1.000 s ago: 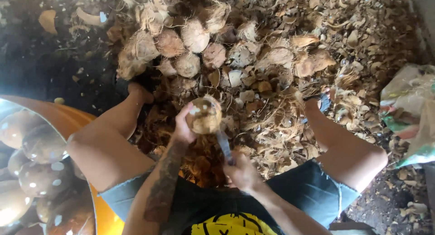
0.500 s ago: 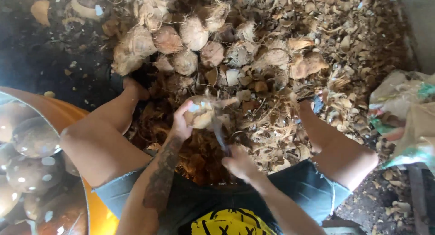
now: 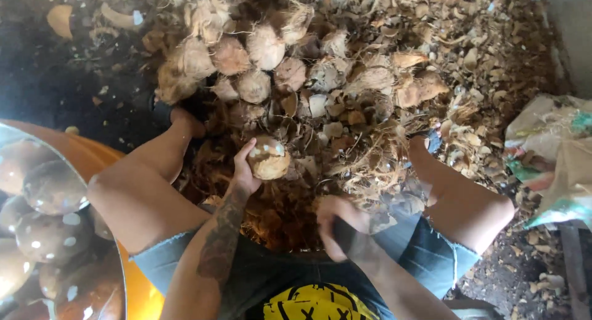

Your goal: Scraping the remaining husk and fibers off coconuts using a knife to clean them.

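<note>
My left hand (image 3: 245,170) grips a partly peeled brown coconut (image 3: 269,159) with white patches, held between my knees above the husk pile. My right hand (image 3: 336,224) is lower and nearer my body, blurred by motion. It is closed around a handle, and the blade of the tool is too smeared to make out. I sit with bare legs spread, in dark shorts.
A heap of husked coconuts (image 3: 253,54) and dry shell scraps (image 3: 431,61) fills the ground ahead. An orange tub (image 3: 111,166) at my left holds several peeled coconuts in water. Crumpled sacks (image 3: 555,153) lie at the right.
My right hand has swung down and back from the coconut toward my lap. The left hand still holds the coconut and has turned it slightly.
</note>
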